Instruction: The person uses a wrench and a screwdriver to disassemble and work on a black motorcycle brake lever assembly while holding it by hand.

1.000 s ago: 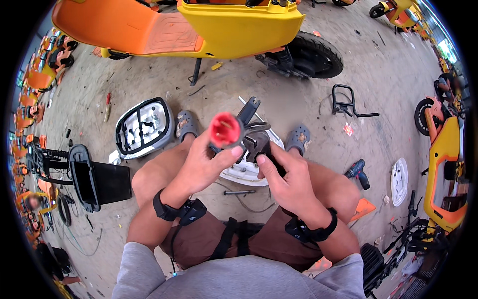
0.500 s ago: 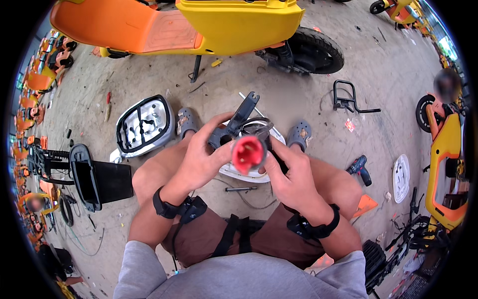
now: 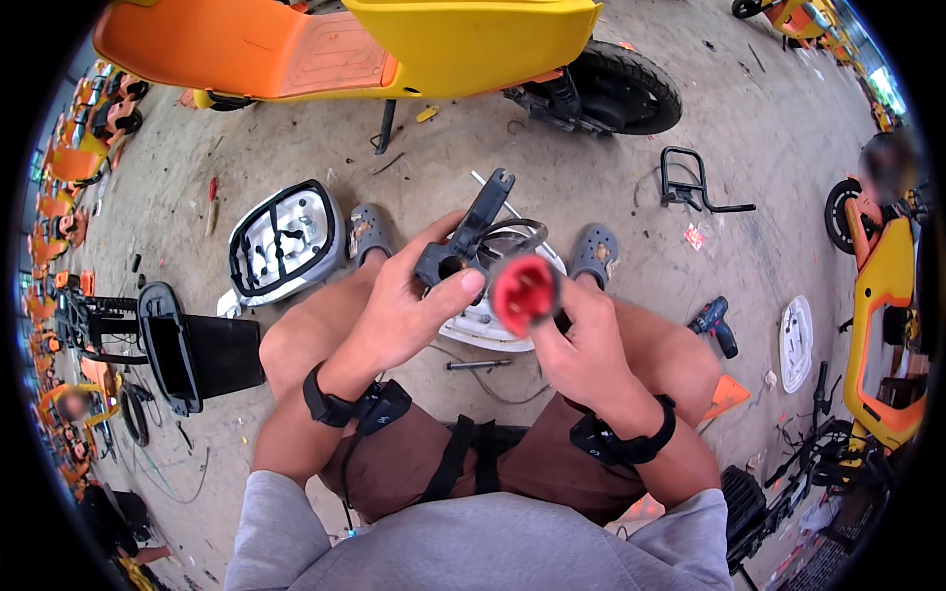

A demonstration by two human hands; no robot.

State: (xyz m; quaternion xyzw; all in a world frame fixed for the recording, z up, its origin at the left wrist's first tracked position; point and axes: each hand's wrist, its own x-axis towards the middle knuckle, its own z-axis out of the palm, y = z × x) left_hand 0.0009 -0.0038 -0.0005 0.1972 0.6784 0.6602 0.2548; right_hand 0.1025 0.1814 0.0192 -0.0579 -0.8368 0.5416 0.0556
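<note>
I sit over the concrete floor with both hands raised above my knees. My left hand (image 3: 409, 310) grips a black metal bracket (image 3: 471, 231) with a forked end that points up and away. My right hand (image 3: 583, 340) holds the red lamp lens (image 3: 520, 291) fixed to that same part, the lens facing me. The two hands almost touch. Below them a white round cover (image 3: 485, 323) lies on the floor between my feet in grey clogs.
A yellow and orange scooter (image 3: 414, 39) stands ahead. A headlight housing (image 3: 286, 241) lies to the left, beside a black box part (image 3: 192, 355). A cordless drill (image 3: 714, 325), a white disc (image 3: 794, 343) and a black rack (image 3: 695, 187) lie to the right. More scooters stand at the right edge.
The red lens has swung from above my left hand down and right into my right hand. The black bracket now sticks up from my left hand.
</note>
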